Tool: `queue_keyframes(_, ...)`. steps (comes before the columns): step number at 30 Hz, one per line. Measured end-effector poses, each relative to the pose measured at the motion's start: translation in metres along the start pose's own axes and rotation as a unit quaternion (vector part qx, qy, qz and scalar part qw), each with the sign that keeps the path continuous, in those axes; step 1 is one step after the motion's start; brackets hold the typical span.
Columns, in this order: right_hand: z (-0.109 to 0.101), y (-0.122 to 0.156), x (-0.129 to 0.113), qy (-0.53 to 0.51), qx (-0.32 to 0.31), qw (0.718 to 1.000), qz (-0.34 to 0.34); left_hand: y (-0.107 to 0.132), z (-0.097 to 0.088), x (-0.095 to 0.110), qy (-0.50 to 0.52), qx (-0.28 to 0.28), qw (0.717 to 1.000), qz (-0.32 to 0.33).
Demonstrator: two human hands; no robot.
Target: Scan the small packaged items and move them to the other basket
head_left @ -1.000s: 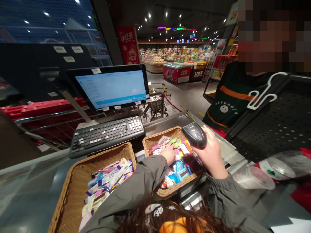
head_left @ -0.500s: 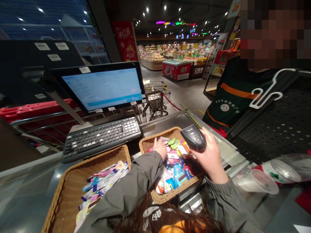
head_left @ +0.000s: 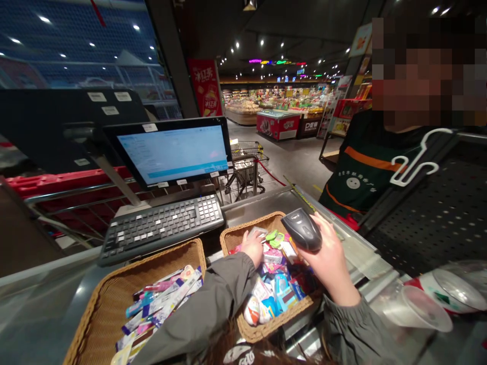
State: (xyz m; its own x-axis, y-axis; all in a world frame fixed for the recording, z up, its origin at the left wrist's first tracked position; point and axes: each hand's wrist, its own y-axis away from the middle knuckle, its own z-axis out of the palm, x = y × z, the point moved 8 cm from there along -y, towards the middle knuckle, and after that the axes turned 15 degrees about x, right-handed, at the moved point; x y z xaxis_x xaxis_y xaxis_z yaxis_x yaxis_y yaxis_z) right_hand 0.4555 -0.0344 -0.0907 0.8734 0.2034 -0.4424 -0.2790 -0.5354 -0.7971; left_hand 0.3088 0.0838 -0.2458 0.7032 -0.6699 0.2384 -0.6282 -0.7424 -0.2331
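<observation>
R hand (head_left: 327,253) clamped round the dark grey handheld barcode scanner (head_left: 302,229), poised over the small woven wicker basket (head_left: 243,229). L hand (head_left: 253,247) is down among the colourful snack packets (head_left: 279,290), fingers curled, can't tell if gripping. Risk: the grey jacket sleeve (head_left: 213,304) lies across the rim and could sweep packets out.

The dark grey plastic barcode scanner (head_left: 302,229) at centre has a smooth, faintly glossy shell. Below it, the tan woven wicker basket (head_left: 238,236) looks rough and matt, and its small sweet packets (head_left: 279,291) are wrapped in shiny film. The black plastic keyboard (head_left: 162,227) is matt. The grey metal counter (head_left: 34,314) at lower left is smooth and dully reflective. The clear plastic cup (head_left: 414,306) at lower right gleams.
</observation>
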Motion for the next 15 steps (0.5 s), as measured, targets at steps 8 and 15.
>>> queue_keyframes(8,0.001,-0.009,-0.023,0.008,0.016,0.999,-0.035,0.012,-0.172,-0.032,-0.042,0.166,0.985,0.002)
queue_keyframes(15,0.019,-0.038,-0.108,-0.059,0.001,0.991,-0.116,0.051,-0.293,-0.064,-0.123,0.261,0.957,-0.035)
